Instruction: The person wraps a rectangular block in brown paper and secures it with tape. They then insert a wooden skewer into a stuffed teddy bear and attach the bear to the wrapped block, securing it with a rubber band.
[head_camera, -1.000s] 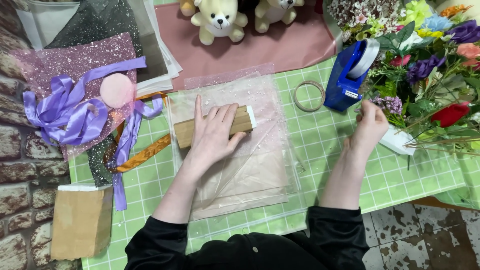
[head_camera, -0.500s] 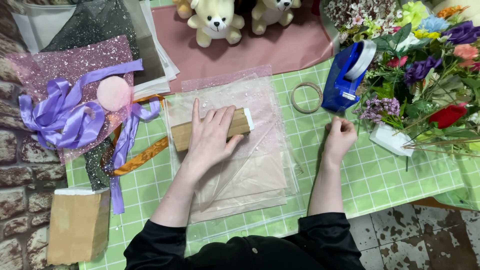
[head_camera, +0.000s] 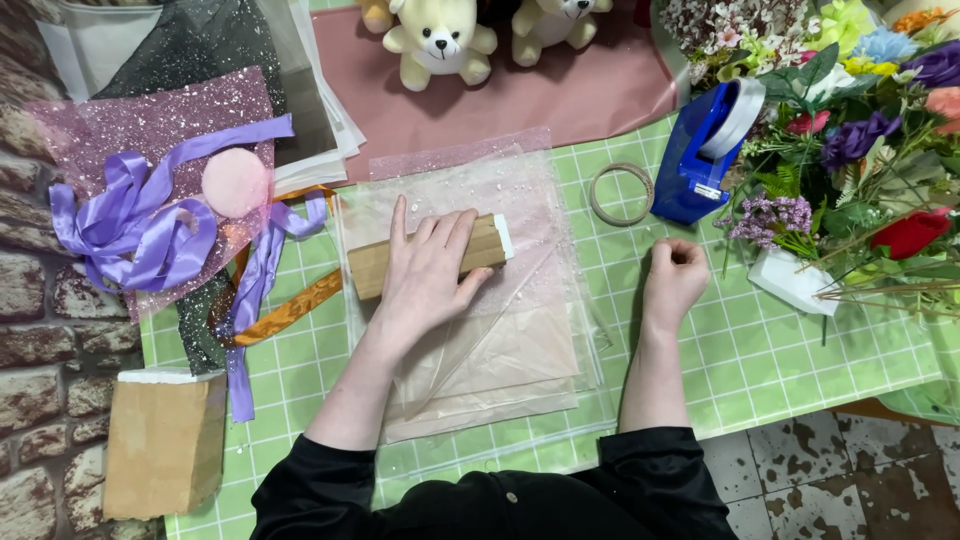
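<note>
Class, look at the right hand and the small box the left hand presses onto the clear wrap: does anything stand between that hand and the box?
Nothing visible does. Between the right hand and the box lie only flat clear wrap and green mat. The left hand covers the box's middle.

A tan wooden block (head_camera: 425, 258) lies flat crosswise on clear cellophane sheets (head_camera: 500, 350), its white-capped end at three o'clock, sheets spread on the green mat.
</note>
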